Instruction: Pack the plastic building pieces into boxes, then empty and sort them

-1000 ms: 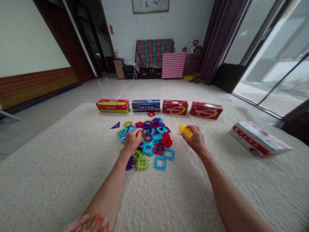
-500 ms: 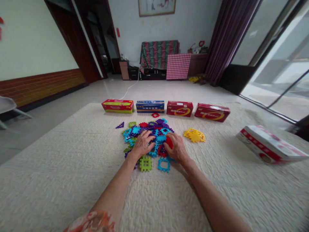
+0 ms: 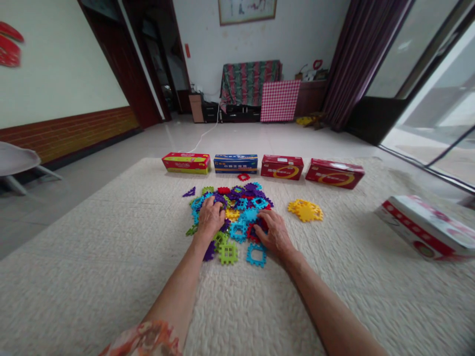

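Note:
Interlocking plastic building pieces in several colours lie heaped on the pale quilted cover. My left hand [image 3: 211, 217] rests on the left of the heap, fingers bent and spread over blue and purple pieces. At the heap's right side is my right hand [image 3: 274, 231], thumb and fingers apart above a red piece [image 3: 253, 232] that is partly hidden. Between the hands lie a yellow piece [image 3: 232, 214] and a blue window-shaped piece [image 3: 238, 231]. Nearer to me are a green window-shaped piece [image 3: 228, 253] and a blue square frame [image 3: 256, 255].
Yellow pieces [image 3: 306, 210] lie together to the right. Behind the heap stand a red-and-yellow box [image 3: 186, 163], a blue box [image 3: 236, 164] and two dark red boxes, one [image 3: 282, 167] beside the other [image 3: 334, 173]. A white-and-red box [image 3: 426, 227] sits far right. A purple triangle [image 3: 189, 192] lies left.
My left hand has shifted left across the heap, uncovering the yellow piece in the middle. Less red shows under my right hand. The whole view has turned slightly left.

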`<act>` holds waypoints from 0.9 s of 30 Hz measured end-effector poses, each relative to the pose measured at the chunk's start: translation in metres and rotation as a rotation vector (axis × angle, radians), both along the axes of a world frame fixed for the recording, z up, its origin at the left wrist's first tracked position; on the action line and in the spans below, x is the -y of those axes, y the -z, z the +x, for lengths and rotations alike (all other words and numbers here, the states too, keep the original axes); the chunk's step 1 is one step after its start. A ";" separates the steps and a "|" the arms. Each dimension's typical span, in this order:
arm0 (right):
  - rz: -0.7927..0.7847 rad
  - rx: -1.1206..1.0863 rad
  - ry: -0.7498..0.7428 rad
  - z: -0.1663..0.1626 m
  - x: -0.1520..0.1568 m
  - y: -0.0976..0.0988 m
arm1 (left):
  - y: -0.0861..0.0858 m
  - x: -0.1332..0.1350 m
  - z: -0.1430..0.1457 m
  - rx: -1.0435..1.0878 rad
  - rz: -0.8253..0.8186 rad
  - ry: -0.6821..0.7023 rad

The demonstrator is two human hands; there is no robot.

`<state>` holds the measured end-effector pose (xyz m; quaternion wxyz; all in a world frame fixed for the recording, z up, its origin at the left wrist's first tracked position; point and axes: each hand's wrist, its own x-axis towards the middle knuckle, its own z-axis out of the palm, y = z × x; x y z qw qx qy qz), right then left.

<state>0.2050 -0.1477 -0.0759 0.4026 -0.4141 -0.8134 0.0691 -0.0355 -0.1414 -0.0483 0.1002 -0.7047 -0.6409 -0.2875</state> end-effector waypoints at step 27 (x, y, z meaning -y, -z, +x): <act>-0.006 -0.037 -0.019 -0.001 0.004 -0.008 | -0.013 0.015 0.016 -0.225 -0.287 0.225</act>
